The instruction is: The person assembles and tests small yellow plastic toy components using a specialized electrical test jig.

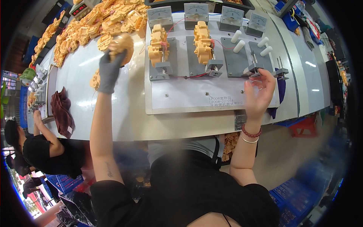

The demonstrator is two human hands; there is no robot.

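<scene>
My left hand point(110, 72), in a grey glove, is raised over the table and closed around a pale orange plastic gearbox point(123, 45), blurred by motion. My bare right hand point(260, 90) is at the third station of the test board point(177, 94). Its fingertips touch the grey sliding block point(252, 70) there, with thumb and fingers apart. Two white pegs stand on that station's grey plate point(231, 56), which holds no gearbox. On the two stations to its left sit a gearbox point(158, 47) and another gearbox point(203, 43), with red wires beside them.
Analog meters point(196, 15) line the back of the board. A large heap of orange plastic parts point(102, 22) covers the table's far left. A brown cloth point(61, 111) lies at left, near a co-worker point(45, 149). A red stool point(303, 126) stands below on the right.
</scene>
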